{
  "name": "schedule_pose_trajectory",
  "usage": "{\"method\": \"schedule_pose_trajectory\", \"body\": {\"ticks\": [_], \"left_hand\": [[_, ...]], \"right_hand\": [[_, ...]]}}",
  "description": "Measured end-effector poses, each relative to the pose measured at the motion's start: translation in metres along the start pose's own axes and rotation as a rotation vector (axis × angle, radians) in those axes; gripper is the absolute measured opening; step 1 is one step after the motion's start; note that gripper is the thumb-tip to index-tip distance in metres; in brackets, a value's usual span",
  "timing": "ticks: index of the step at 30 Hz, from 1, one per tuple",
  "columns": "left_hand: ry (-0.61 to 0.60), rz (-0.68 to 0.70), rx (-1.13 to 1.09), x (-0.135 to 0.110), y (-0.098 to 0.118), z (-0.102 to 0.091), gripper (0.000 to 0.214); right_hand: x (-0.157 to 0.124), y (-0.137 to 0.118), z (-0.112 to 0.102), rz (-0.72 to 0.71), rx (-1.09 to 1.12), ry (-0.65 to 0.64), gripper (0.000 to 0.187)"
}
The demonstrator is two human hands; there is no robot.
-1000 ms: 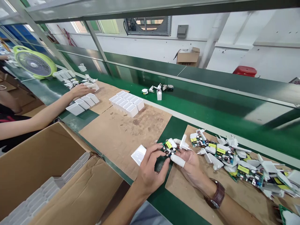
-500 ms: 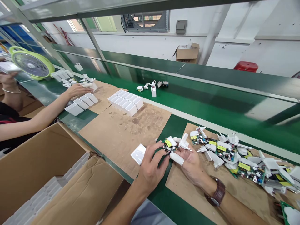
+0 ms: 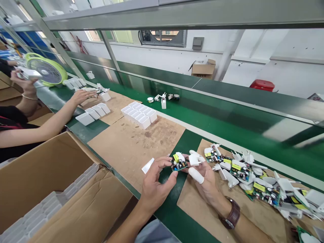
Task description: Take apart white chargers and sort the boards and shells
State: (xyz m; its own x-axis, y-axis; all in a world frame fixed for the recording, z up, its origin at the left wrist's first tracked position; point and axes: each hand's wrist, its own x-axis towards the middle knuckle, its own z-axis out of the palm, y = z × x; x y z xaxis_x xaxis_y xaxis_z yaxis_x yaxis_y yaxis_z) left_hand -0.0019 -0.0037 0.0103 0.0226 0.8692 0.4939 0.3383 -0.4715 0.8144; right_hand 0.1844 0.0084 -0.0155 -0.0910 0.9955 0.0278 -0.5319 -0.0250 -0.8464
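Circuit board (image 3: 179,163) is sitting raised over the green tabletop (image 3: 189,137), between thumb and fingers of the left hand (image 3: 155,184); that grip is pinching it by its left side. Right hand (image 3: 208,179): grip is curving loosely about a white plug piece (image 3: 194,160), which is resting at the fingers just right of the board, thumb standing apart from it. Both hands are facing each other, fingers bending. White finger cots (image 3: 196,175) are covering the right thumb and index finger. Board is showing a yellow patch (image 3: 176,157); any print there is blurring beyond reading.
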Motion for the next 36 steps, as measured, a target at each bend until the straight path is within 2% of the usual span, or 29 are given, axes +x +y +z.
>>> {"method": "schedule_pose_trajectory", "body": {"ticks": [4,8,10,13,17,21,24,31,34,36], "left_hand": [[-0.010,0.061,0.056,0.002,0.004,-0.018,0.028],[-0.087,0.048,0.028,0.000,0.007,-0.031,0.029],[-0.128,0.023,-0.012,-0.002,0.008,-0.034,0.030],[-0.154,0.051,-0.052,-0.004,0.012,-0.034,0.032],[-0.151,0.148,-0.050,-0.003,0.017,-0.033,0.037],[-0.083,0.237,0.037,0.001,0.024,-0.035,0.039],[-0.076,0.259,0.056,0.003,0.028,-0.037,0.034],[-0.122,0.229,0.040,0.002,0.026,-0.036,0.030],[-0.215,0.220,0.066,0.006,0.025,-0.045,0.029],[-0.308,0.174,0.173,0.011,0.022,-0.059,0.046]], "right_hand": [[0.001,-0.018,-0.006,-0.134,-0.243,-0.022,0.070],[-0.006,-0.040,-0.003,-0.153,-0.643,-0.206,0.066],[-0.010,-0.047,0.002,-0.132,-0.739,-0.291,0.063],[-0.013,-0.049,0.005,-0.103,-0.709,-0.320,0.058],[-0.016,-0.048,0.004,-0.034,-0.591,-0.259,0.059],[-0.017,-0.050,0.003,-0.129,-0.612,-0.273,0.053],[-0.018,-0.052,0.002,-0.194,-0.620,-0.314,0.056],[-0.018,-0.062,-0.001,-0.191,-0.706,-0.373,0.064],[-0.018,-0.063,0.000,-0.191,-0.727,-0.365,0.064],[-0.017,-0.060,-0.001,-0.238,-0.796,-0.336,0.061]]}}
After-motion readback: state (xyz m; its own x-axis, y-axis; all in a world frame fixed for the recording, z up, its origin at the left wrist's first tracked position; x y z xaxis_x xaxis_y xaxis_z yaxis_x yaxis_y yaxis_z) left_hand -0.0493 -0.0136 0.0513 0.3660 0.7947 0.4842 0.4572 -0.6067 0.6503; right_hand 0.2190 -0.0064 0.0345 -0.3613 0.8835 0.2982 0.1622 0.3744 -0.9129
